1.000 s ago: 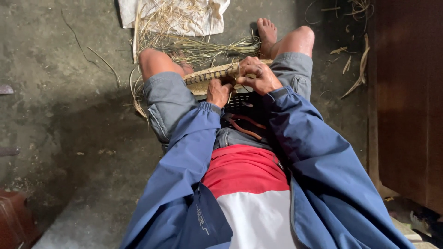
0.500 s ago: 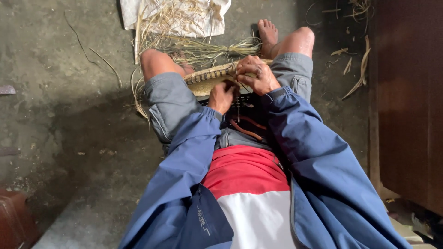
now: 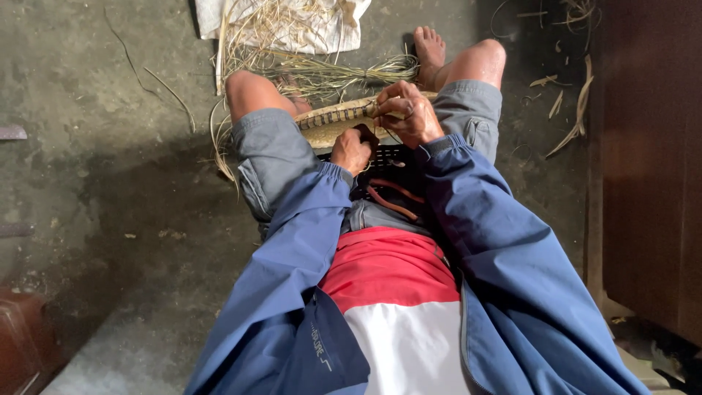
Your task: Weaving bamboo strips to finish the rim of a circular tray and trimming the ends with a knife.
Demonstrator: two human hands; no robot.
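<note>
The right hand (image 3: 408, 111) is pinching the rim of the woven band (image 3: 340, 117), its grip closing on the strands there. The left hand (image 3: 351, 151) is curling shut just beneath, bracing the band's near edge. The band is lying across the lap, between the knees. Keeping the pinch firm and each strand snug should hold the weave even. Loose straw (image 3: 322, 73) is lying on the floor (image 3: 110, 183) beyond.

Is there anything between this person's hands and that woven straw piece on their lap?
Nothing visible. The right hand already grips the rim of the woven straw piece, and the left hand rests against its near edge. The loose straw lies beyond it on the floor.
</note>
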